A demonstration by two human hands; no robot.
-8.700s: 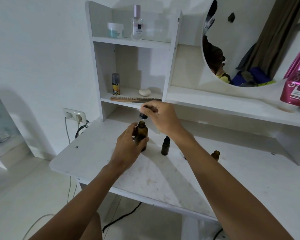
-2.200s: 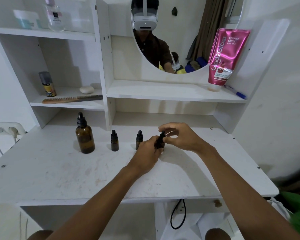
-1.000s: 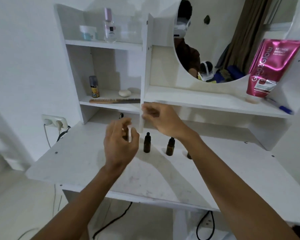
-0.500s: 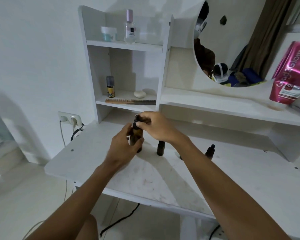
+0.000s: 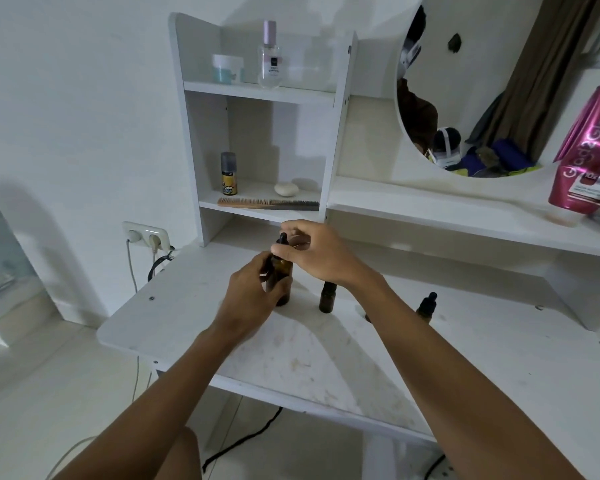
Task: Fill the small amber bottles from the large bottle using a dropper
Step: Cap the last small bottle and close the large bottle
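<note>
Now our left hand (image 5: 253, 293) has its grip curled round the large bottle (image 5: 283, 284), upright on the worktop (image 5: 326, 358), and our right hand (image 5: 314, 252) pinches its black dropper cap (image 5: 282, 239). One small amber bottle (image 5: 327, 299) stands just beside it, a second small bottle (image 5: 426, 308) farther right.

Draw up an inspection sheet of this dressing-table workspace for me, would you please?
Surface: white desk top, scuffed and stained.
Job's things: large amber bottle upright; near small bottle beside it and far small bottle further right, both capped.
Clutter: comb, spray can and pale oval lump on the lower shelf; jar and clear bottle on the upper shelf; pink tube on the right shelf.
Grippers: left hand grips the large bottle's body; right hand pinches its dropper cap.
Cables: two plugs in the wall socket; black cable on the floor under the desk.
Surroundings: white wall, round mirror.
</note>
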